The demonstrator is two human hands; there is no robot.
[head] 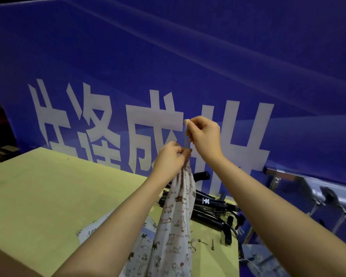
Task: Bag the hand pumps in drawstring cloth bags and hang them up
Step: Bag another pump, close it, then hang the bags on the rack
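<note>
- Your left hand (171,156) is bunched around the gathered neck of the bag (174,220), fingers curled tight on the cloth.
- Your right hand (205,134) sits higher, pinching the drawstring (187,136) near its knotted end; the cord runs taut and roughly vertical down to the bag's neck.
- The bag hangs lifted above the desk (48,196), a white print with small animals, its long body drooping toward the bottom of the view. Can't tell what's inside it.
- More printed cloth (88,232) lies flat on the desk under your left forearm.
- A pile of black pumps (210,206) lies on the desk's far right corner, just behind the bag, hoses trailing off the edge.
- A few small metal hooks (203,241) lie near the pile.
- A blue banner (168,56) with large white characters stands behind the desk.
</note>
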